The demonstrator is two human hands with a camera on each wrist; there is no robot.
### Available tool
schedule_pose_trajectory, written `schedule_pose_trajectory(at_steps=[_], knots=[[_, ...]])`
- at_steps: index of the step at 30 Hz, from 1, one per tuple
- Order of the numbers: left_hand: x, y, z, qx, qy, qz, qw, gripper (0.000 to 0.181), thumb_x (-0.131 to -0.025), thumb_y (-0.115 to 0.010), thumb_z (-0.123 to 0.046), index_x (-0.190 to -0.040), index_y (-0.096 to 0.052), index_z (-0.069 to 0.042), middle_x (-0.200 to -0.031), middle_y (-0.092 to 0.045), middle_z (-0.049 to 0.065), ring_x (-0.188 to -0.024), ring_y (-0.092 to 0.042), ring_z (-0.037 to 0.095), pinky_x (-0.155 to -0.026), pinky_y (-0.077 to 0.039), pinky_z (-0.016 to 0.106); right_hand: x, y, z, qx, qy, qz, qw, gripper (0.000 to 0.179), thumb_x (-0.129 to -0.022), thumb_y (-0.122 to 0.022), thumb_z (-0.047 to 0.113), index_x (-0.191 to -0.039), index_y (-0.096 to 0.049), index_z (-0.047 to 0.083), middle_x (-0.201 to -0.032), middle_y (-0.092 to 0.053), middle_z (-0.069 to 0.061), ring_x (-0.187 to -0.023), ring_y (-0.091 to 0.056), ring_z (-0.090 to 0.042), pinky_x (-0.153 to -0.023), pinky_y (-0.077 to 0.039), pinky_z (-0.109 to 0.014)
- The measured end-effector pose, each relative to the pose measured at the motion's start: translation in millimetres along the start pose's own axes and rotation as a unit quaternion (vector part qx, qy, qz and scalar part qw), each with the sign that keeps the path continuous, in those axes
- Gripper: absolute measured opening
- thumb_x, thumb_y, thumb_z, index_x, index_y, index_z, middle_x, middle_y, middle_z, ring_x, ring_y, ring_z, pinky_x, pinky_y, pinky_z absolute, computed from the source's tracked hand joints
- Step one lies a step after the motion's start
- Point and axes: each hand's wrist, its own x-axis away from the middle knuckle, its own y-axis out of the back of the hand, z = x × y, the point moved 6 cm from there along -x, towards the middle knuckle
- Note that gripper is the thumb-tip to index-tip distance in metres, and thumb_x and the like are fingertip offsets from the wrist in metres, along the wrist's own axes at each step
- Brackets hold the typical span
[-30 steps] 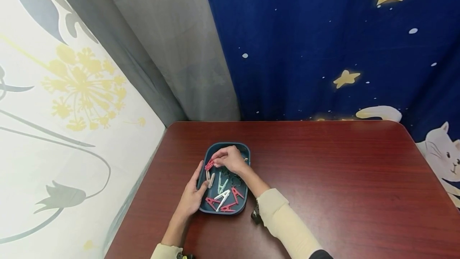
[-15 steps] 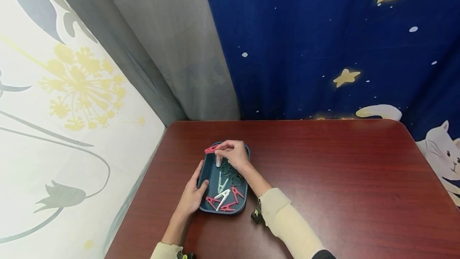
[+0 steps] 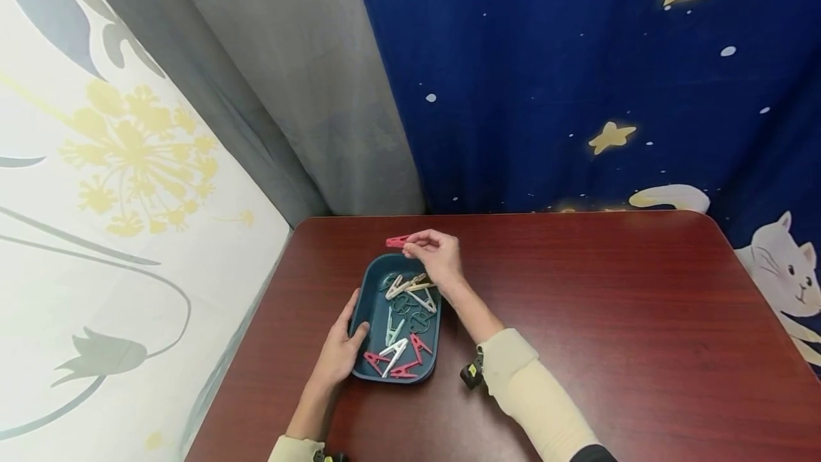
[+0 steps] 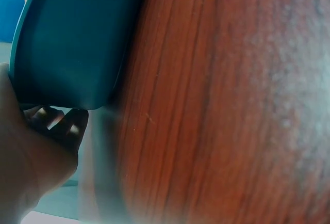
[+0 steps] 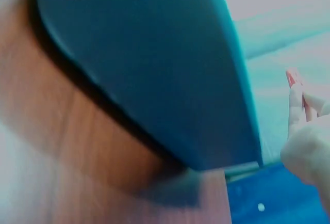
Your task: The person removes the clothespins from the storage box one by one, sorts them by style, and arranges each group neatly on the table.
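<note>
My right hand (image 3: 439,259) pinches a red clothespin (image 3: 396,242) between thumb and fingertips, just beyond the far rim of a dark teal tray (image 3: 375,312). The same clothespin (image 5: 293,77) shows at the fingertips in the right wrist view. My left hand (image 3: 340,351) grips the tray's left side, thumb over the rim and fingers outside. Inside the tray lie red clothespins (image 3: 417,348), a white one (image 3: 395,357), a pale green one (image 3: 393,326), cream ones (image 3: 396,287) and dark green clips (image 3: 419,322). My right hand partly covers the tray's far right corner.
The tray stands on a reddish-brown wooden table (image 3: 577,319) that extends to the right. A patterned white wall (image 3: 160,305) borders the left side. Grey (image 3: 378,162) and blue starry curtains (image 3: 513,127) hang behind the far edge.
My right hand has lifted the red clothespin from the tray's left side to beyond its far rim. Cream clothespins have shifted to the tray's upper middle and right. The left hand keeps its grip.
</note>
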Motion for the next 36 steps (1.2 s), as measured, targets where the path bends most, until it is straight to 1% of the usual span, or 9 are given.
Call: schedule_pose_trajectory(at_steps=[3,5,12,15,21,25,30,33,36], knots=[[0.8,0.5,-1.2,-0.001,0.0,0.0,1.0,0.074,-0.106,-0.059,0.0,-0.171,-0.025,-0.014,-0.171,-0.033,0.011,-0.153,-0.033,0.032,-0.123,-0.023,0.051,-6.2,16.0,8.4,-0.015,0.007,-0.027,0.9995,0.013,-0.09,-0.076,-0.014,-0.103,-0.074,-0.016,-0.083,-0.076,-0.017,-0.071,-0.075,-0.016,-0.078,-0.062,-0.04],[0.8,0.5,-1.3,0.001,-0.001,0.0,1.0,0.074,-0.106,-0.059,0.0,-0.17,-0.026,-0.014,-0.171,-0.032,0.012,-0.153,-0.033,0.033,-0.123,-0.023,0.055,-9.6,28.5,13.2,-0.017,0.012,-0.048,0.9987,0.014,-0.091,-0.075,-0.015,-0.105,-0.073,-0.018,-0.084,-0.076,-0.018,-0.071,-0.076,-0.017,-0.079,-0.061,-0.042],[1.5,-0.2,-0.4,0.009,-0.002,0.004,1.0,0.071,-0.107,-0.059,-0.001,-0.17,-0.027,-0.012,-0.171,-0.032,0.014,-0.153,-0.033,0.036,-0.123,-0.021,0.059,-18.3,74.5,22.3,0.005,0.035,-0.094,0.9949,0.019,-0.092,-0.073,-0.015,-0.11,-0.074,-0.018,-0.097,-0.074,-0.034,-0.077,-0.078,-0.023,-0.081,-0.061,-0.041],[1.6,0.1,0.2,0.012,-0.001,0.004,0.9999,0.071,-0.107,-0.058,-0.001,-0.17,-0.027,-0.011,-0.171,-0.031,0.013,-0.154,-0.031,0.036,-0.123,-0.021,0.059,-17.7,92.7,23.2,0.011,0.034,-0.106,0.9938,0.02,-0.092,-0.073,-0.014,-0.112,-0.074,-0.018,-0.102,-0.072,-0.038,-0.079,-0.079,-0.022,-0.08,-0.061,-0.037],[1.8,1.1,1.0,0.013,0.001,0.003,0.9999,0.073,-0.107,-0.059,-0.001,-0.171,-0.026,-0.016,-0.172,-0.032,0.013,-0.153,-0.033,0.035,-0.123,-0.022,0.057,-12.6,125.6,16.8,0.004,0.011,-0.124,0.9922,0.024,-0.091,-0.075,-0.014,-0.114,-0.073,-0.02,-0.108,-0.07,-0.041,-0.078,-0.078,-0.017,-0.079,-0.061,-0.034],[1.9,1.5,0.6,0.012,0.003,0.003,0.9999,0.074,-0.107,-0.059,-0.001,-0.171,-0.025,-0.018,-0.171,-0.032,0.012,-0.152,-0.034,0.035,-0.122,-0.024,0.056,-7.7,143.2,9.4,0.013,-0.011,-0.133,0.991,0.026,-0.09,-0.077,-0.015,-0.114,-0.072,-0.021,-0.108,-0.073,-0.036,-0.077,-0.078,-0.015,-0.078,-0.061,-0.032],[1.6,1.4,0.6,0.01,0.004,0.003,0.9999,0.074,-0.107,-0.06,-0.002,-0.171,-0.025,-0.014,-0.171,-0.032,0.013,-0.152,-0.035,0.034,-0.121,-0.026,0.056,-1.0,161.4,0.3,0.054,-0.05,-0.144,0.9868,0.024,-0.087,-0.08,-0.014,-0.11,-0.074,-0.019,-0.096,-0.078,-0.021,-0.075,-0.077,-0.013,-0.076,-0.061,-0.028],[1.4,1.1,0.5,0.011,0.004,0.004,0.9999,0.074,-0.107,-0.06,-0.001,-0.17,-0.025,-0.012,-0.171,-0.033,0.013,-0.151,-0.036,0.035,-0.121,-0.026,0.056,3.3,167.8,-2.8,0.086,-0.073,-0.138,0.984,0.022,-0.086,-0.081,-0.014,-0.108,-0.076,-0.017,-0.09,-0.079,-0.014,-0.073,-0.077,-0.011,-0.074,-0.06,-0.026],[1.1,0.5,-0.1,0.01,0.003,0.006,0.9999,0.074,-0.106,-0.06,0.0,-0.17,-0.024,-0.012,-0.171,-0.033,0.013,-0.151,-0.036,0.034,-0.121,-0.026,0.056,6.9,170.4,-4.2,0.118,-0.087,-0.118,0.9822,0.022,-0.086,-0.081,-0.014,-0.107,-0.077,-0.016,-0.09,-0.08,-0.013,-0.073,-0.076,-0.01,-0.074,-0.06,-0.025]])
